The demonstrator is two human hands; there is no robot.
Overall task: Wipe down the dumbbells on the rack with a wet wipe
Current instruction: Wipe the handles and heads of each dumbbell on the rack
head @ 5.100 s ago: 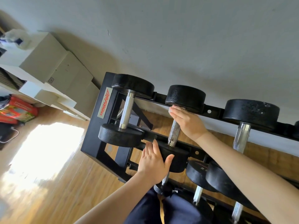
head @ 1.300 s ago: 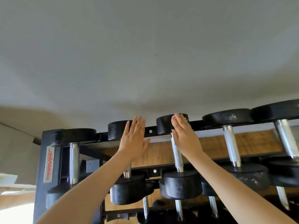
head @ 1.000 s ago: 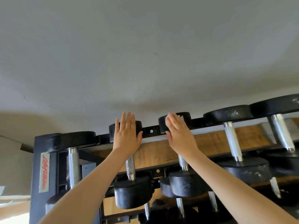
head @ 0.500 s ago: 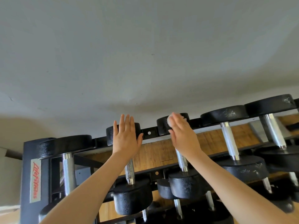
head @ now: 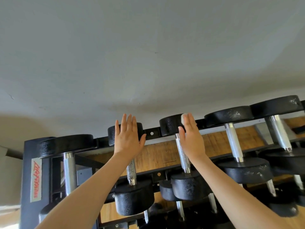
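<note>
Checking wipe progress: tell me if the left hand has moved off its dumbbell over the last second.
No. The left hand stays flat on the same dumbbell head.

Single head-worn wide-angle view, taken from just in front of the dumbbell rack [head: 27, 171] at arm's reach. The camera faces forward toward the wall [head: 148, 55], which fills the upper half of the frame. The rack's top tier crosses the lower half on a slant, rising rightward. Both forearms enter from the bottom edge.
</note>
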